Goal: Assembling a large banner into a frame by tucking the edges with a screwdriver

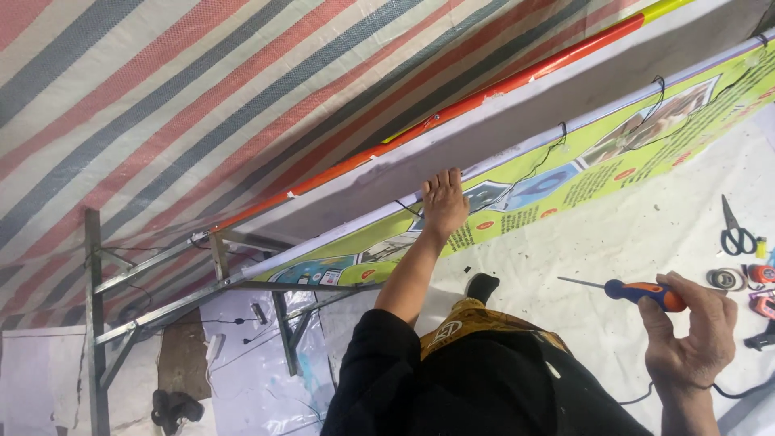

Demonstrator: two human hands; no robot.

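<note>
Head view, entries from left to right. Striped tarpaulin [161, 105], red, grey and cream bands, fills the field from 9 to 12 o'clock. Grey metal frame [95, 323] with upright post and slanting braces, at 8 o'clock; dark bundle [171, 408] on the pale sheeting at its foot. Printed banner [581, 173], green-yellow with picture panels, tied by thin dark cord to a white rail; its long axis runs from 7 o'clock up to 2 o'clock, with an orange-red bar [484, 97] parallel above it. Left hand [444, 202], centre, arm stretched forward: palm laid on the banner's upper edge at the rail, fingers held together and pointing to 12 o'clock, touching, pinching nothing. Person's dark garment and yellow-patterned cloth at 6 o'clock, a dark-socked foot [483, 287] just beyond. Screwdriver [626, 289], orange and blue handle, thin shaft; long axis near level, tip toward 9 o'clock. Right hand [694, 331], at 4 o'clock: fingers curled, thumb and forefingers pinching the handle's butt end, so the shaft lies wholly to the left of the fingers and points toward the left forearm. Banner lies at 11 o'clock from this hand, well apart; left hand is the nearer to it, already in contact. White ground sheet [613, 242] beneath. Scissors [735, 230], black-handled, at 3 o'clock; tape rolls [726, 278] and small tools just below them, near the right edge.
</note>
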